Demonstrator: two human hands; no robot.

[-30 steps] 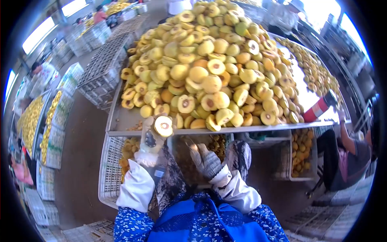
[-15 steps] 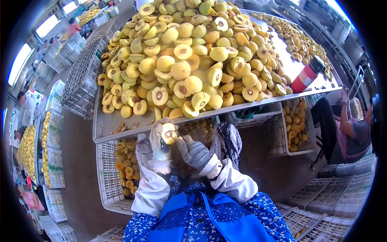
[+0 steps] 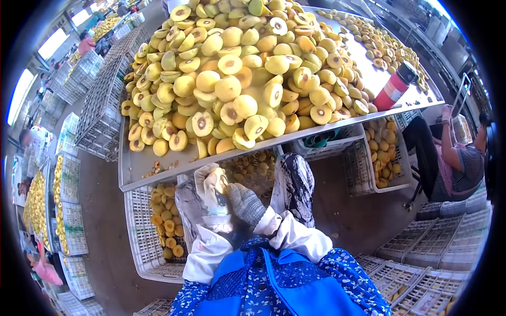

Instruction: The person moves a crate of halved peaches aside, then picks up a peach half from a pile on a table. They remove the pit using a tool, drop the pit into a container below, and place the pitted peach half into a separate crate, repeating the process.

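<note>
Looking down past a blue floral apron [image 3: 274, 287] and white sleeves, both gloved hands meet just below the near edge of a metal table [image 3: 138, 167]. The left hand [image 3: 211, 189], in a pale glove, has its fingers curled closed around a halved yellow fruit [image 3: 219, 185], of which only a small part shows between the fingers. The right hand [image 3: 243, 203], in a grey knit glove, presses against that fruit from the right with its fingers bent inward; whether it grips a tool cannot be told. Patterned trouser legs [image 3: 292, 181] rise on either side of the hands.

Under the table, to the near left, a white plastic crate [image 3: 138, 239] holds fruit pieces [image 3: 164, 221]. To the right, another crate [image 3: 363, 171] under the table edge holds more yellow fruit.

On the tabletop beyond the hands, a large heap of halved fruit [image 3: 237, 79] fills most of the surface, many halves showing a dark pit hollow. At the far right of the table stands a red bottle [image 3: 392, 90], tilted, with smaller fruit pieces [image 3: 379, 45] spread flat beyond it.

At the right, another person [image 3: 456, 158] sits beside the table with one hand raised to its edge. Stacks of empty white crates [image 3: 100, 110] stand along the left, and further trays of fruit [image 3: 34, 195] lie at the far left.
</note>
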